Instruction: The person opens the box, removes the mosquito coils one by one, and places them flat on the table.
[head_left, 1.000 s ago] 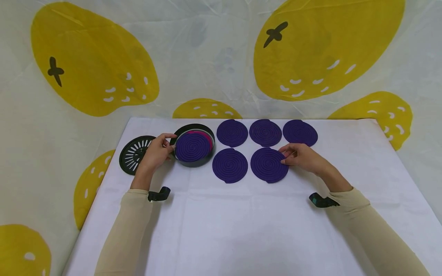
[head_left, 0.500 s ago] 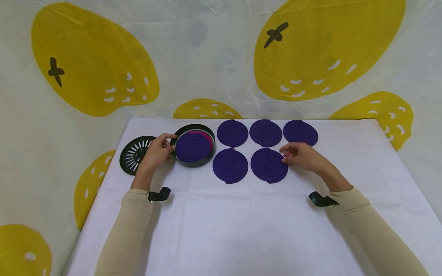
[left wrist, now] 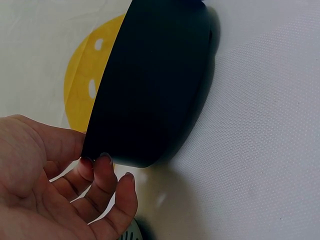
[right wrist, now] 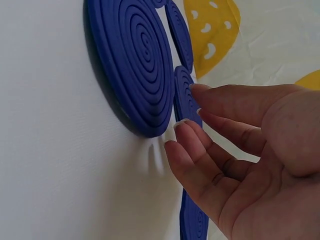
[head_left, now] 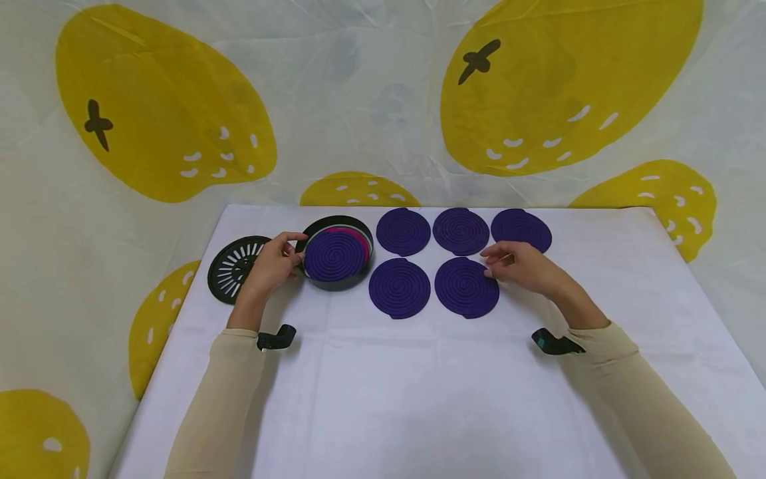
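In the head view a round black tin (head_left: pixel 338 285) stands at the back left. A purple mosquito coil (head_left: pixel 334 255) lies in it over a pink and a pale edge. My left hand (head_left: pixel 275 263) holds the tin's left rim; the left wrist view shows thumb and fingertips at the dark tin wall (left wrist: pixel 150 85). My right hand (head_left: pixel 519 267) hovers at the right edge of the front-right mosquito coil (head_left: pixel 465 287). In the right wrist view its fingers are loosely bent with nothing between them, just off the large coil (right wrist: pixel 137 65).
Several more flat purple coils, such as the front-left coil (head_left: pixel 399 288) and the back-right coil (head_left: pixel 519 229), lie in two rows right of the tin. A black slotted lid (head_left: pixel 230 266) lies left of it, partly behind my left hand. A patterned cloth hangs behind the white table (head_left: pixel 383 399).
My right hand has let go of the front-right coil's edge and risen slightly, its fingers parting from it. My left hand, the tin and the coils stay where they were.
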The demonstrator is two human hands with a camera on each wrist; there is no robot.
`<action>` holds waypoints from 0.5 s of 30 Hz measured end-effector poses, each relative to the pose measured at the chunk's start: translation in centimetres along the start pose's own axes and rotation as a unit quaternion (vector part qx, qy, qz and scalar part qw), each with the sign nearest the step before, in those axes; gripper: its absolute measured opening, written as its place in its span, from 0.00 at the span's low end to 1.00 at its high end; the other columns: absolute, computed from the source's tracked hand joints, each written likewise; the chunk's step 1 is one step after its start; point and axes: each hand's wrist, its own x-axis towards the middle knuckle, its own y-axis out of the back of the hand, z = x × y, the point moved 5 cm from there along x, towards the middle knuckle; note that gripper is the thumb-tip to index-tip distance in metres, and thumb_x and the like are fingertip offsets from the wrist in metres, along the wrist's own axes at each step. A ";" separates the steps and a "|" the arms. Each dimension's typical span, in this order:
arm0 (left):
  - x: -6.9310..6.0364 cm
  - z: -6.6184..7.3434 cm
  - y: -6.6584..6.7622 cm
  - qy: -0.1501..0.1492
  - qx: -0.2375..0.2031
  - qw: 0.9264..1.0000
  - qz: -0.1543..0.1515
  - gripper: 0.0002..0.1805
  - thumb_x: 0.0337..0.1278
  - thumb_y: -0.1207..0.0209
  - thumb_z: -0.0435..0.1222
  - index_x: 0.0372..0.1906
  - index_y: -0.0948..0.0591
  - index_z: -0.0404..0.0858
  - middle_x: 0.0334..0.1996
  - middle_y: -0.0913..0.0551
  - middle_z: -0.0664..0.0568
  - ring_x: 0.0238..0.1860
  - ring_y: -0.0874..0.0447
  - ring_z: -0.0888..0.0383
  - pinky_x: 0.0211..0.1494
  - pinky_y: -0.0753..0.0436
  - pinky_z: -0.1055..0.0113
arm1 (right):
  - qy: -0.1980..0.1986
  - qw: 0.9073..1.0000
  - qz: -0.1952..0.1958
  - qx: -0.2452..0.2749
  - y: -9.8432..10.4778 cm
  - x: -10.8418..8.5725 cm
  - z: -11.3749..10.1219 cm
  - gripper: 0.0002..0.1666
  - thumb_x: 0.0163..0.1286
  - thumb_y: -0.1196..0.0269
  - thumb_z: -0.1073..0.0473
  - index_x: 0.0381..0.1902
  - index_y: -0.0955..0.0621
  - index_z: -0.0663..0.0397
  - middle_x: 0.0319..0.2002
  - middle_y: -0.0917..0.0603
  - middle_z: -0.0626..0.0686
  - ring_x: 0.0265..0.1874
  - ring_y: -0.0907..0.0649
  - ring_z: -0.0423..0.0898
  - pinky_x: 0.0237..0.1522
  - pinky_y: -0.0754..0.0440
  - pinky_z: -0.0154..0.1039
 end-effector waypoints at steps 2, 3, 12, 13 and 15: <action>0.0 0.0 0.0 0.001 -0.002 1.000 0.000 0.22 0.71 0.43 0.29 0.67 0.25 0.42 0.37 0.34 0.48 0.35 0.27 0.53 0.35 0.17 0.58 | 0.004 1.000 0.000 0.002 0.0 0.1 -0.2 0.23 0.68 0.31 0.63 0.58 0.21 0.69 0.48 0.16 0.65 0.46 0.17 0.55 0.41 0.20 0.26; 0.0 0.0 0.0 0.002 -0.002 1.000 0.001 0.22 0.70 0.43 0.29 0.67 0.24 0.43 0.37 0.34 0.48 0.35 0.27 0.53 0.35 0.17 0.58 | 0.004 1.000 -0.001 0.005 0.0 0.1 -0.4 0.23 0.69 0.32 0.63 0.58 0.21 0.69 0.48 0.16 0.65 0.47 0.17 0.56 0.42 0.20 0.26; -0.1 0.0 0.0 0.000 0.009 1.000 0.003 0.23 0.71 0.43 0.29 0.67 0.25 0.42 0.37 0.34 0.48 0.35 0.27 0.53 0.35 0.17 0.58 | -0.001 1.000 -0.005 0.012 0.0 0.7 -1.4 0.23 0.70 0.33 0.62 0.60 0.21 0.67 0.50 0.16 0.64 0.47 0.16 0.56 0.43 0.18 0.27; 0.0 0.0 -0.1 0.000 0.008 1.000 0.003 0.23 0.71 0.43 0.29 0.67 0.25 0.42 0.37 0.34 0.48 0.34 0.27 0.53 0.34 0.17 0.58 | 0.001 1.000 -0.005 0.009 0.0 0.8 -1.5 0.23 0.71 0.33 0.61 0.60 0.21 0.67 0.50 0.16 0.64 0.46 0.16 0.55 0.43 0.18 0.28; 0.0 0.0 -0.1 0.000 0.008 1.000 0.002 0.23 0.71 0.43 0.29 0.67 0.25 0.42 0.37 0.34 0.48 0.34 0.27 0.53 0.34 0.17 0.58 | 0.006 1.000 -0.005 0.003 -0.1 1.0 -1.8 0.23 0.71 0.33 0.61 0.60 0.21 0.66 0.51 0.16 0.63 0.46 0.16 0.55 0.43 0.18 0.29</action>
